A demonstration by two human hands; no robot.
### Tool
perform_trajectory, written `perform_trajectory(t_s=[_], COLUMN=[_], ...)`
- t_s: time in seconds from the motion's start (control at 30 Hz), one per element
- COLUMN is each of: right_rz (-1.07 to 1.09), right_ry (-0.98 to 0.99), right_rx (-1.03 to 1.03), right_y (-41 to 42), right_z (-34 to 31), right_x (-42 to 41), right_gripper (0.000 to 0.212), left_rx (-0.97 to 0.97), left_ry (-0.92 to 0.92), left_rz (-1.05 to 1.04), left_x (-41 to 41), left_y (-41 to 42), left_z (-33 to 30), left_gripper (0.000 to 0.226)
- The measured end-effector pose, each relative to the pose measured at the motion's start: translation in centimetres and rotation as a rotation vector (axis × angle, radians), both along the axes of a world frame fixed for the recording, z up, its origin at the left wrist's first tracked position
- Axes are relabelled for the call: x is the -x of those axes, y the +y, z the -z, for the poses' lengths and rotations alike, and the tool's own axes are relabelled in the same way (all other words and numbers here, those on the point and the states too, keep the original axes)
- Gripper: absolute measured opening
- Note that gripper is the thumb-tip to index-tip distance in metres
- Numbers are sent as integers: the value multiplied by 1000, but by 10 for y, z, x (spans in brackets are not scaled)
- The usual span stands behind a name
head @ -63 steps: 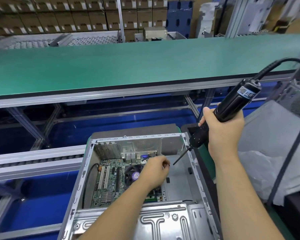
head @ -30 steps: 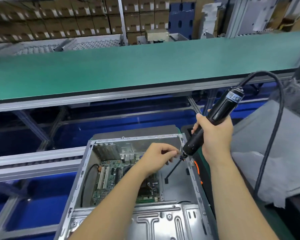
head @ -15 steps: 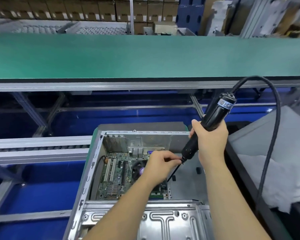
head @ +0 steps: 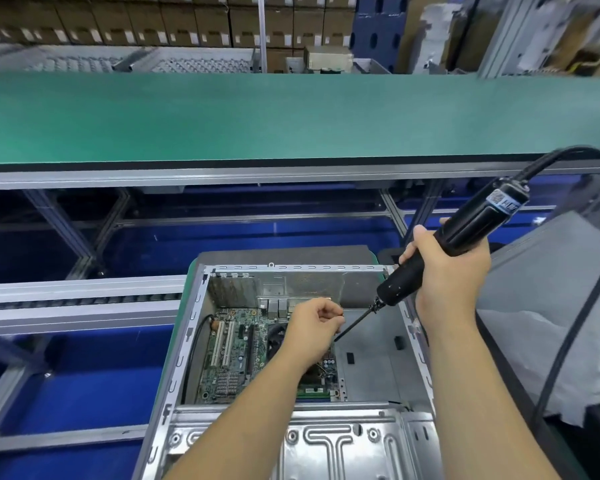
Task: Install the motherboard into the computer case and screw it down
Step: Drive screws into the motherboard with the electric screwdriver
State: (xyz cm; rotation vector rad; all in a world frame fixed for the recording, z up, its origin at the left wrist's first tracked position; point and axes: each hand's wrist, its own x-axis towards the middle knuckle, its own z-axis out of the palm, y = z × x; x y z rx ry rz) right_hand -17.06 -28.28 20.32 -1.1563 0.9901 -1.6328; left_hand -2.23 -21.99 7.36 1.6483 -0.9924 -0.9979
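Motherboard [head: 236, 355], green and flat with white slots, lies inside the open grey metal computer case [head: 191, 327], in its left part. Over the board the left hand [head: 312, 327] has its fingers curled together; whether it pinches something, I cannot tell. To the right, the right hand [head: 447, 271] grasps a black cylindrical electric screwdriver [head: 465, 230], its thin bit slanting down toward the left hand.

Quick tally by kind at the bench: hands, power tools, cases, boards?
Hands: 2, left hand, right hand
Electric screwdriver: 1
Computer case: 1
Motherboard: 1
Total: 5
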Motion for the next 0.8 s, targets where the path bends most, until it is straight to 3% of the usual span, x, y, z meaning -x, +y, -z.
perform_trajectory(t_s=[0.23, 0.63, 0.8], right_rz=[39, 50, 45], right_ry=[-139, -212, -225], right_rx=[108, 145, 139], right_y=[-6, -11, -13], right_z=[-18, -22, -21], right_x=[8, 9, 9], right_gripper=[31, 31, 31], left_rx=[-16, -48, -54], left_ry=[100, 133, 48], left_rz=[-64, -61, -44], left_x=[-3, -2, -2], left_y=[-2, -3, -3], left_z=[0, 3, 2], left_gripper=[26, 24, 18])
